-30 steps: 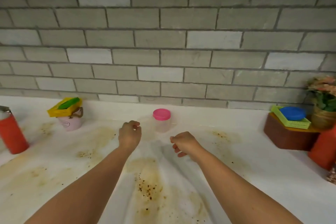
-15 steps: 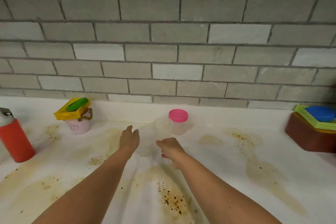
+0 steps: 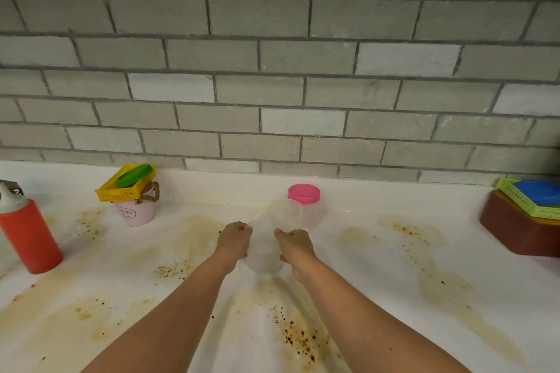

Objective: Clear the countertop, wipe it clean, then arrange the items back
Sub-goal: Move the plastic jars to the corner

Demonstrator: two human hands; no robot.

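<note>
I am seeing the left hand [image 3: 235, 241] and right hand [image 3: 295, 247] gripping a clear container [image 3: 266, 251] from either side with curled fingers. They are holding it mid-counter [image 3: 394, 297], just in front of the pink-lidded jar [image 3: 304, 203], presumably to carry it off before wiping. The pink pot [image 3: 136, 213], far left, is showing print, apparently "FLOWERS", otherwise unreadable.

Wall [image 3: 278, 57]: we list grey brick-pattern tiles with darker grout, a few paler than the rest, filling the upper view. Countertop [image 3: 378, 200]: we list a glossy white surface meeting the wall at a low raised edge, blotched with brown stains [image 3: 303, 339]. Light: even, soft shadows.
</note>
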